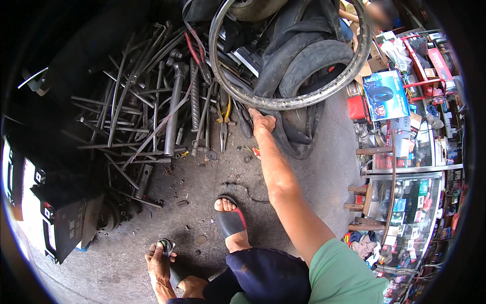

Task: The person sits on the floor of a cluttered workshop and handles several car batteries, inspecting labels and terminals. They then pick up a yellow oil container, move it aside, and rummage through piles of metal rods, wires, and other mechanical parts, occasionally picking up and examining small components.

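Low at the left, my left hand [158, 262] is closed round a small round object [166, 247], dark with a silvery edge; its exact kind is unclear. My right arm stretches forward, and my right hand [263, 123] is at the near edge of a bare metal wheel rim [288, 105]. Its fingertips lie beside the rim and a dark-handled tool [244, 120]; whether they grip either one is hidden. Just left of that hand, yellow-handled pliers [223, 126] rest on the ground. Black rubber tyres or tubes [314, 63] lie behind and beneath the rim.
A heap of metal rods and wrenches [174, 106] covers the far left ground, with red-handled cutters [199, 55] on it. A dark box [68, 223] stands at left. Wooden stools [367, 200] and a glass display case [412, 218] line the right. Another person [349, 17] is at the far right.
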`<action>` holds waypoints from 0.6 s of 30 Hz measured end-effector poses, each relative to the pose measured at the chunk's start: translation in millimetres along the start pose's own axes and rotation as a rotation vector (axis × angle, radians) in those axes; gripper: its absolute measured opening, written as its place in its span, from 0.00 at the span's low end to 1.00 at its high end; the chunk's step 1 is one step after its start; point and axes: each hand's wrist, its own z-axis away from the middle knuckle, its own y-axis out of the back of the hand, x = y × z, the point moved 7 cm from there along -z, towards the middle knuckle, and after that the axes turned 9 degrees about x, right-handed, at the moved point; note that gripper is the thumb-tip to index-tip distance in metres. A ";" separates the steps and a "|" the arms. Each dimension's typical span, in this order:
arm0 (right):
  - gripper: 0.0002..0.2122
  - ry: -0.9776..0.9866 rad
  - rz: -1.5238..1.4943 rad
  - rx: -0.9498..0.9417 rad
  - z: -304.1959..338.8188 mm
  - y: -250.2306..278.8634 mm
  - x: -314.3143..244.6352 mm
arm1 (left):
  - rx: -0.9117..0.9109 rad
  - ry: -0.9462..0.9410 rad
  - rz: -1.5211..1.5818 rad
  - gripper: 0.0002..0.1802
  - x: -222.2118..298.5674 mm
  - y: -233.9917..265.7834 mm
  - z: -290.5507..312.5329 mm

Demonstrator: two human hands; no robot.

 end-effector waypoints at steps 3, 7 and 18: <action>0.21 0.058 -0.167 -0.147 -33.7 -8.9 13.9 | -0.001 0.028 -0.009 0.11 -1.6 -3.4 1.9; 0.15 -0.117 -0.097 -0.283 -21.4 -10.4 10.7 | 0.017 0.045 -0.012 0.10 -0.6 -2.5 1.5; 0.25 0.520 0.557 -0.617 61.1 17.2 -16.8 | -0.034 0.034 0.003 0.11 5.5 -16.6 -4.1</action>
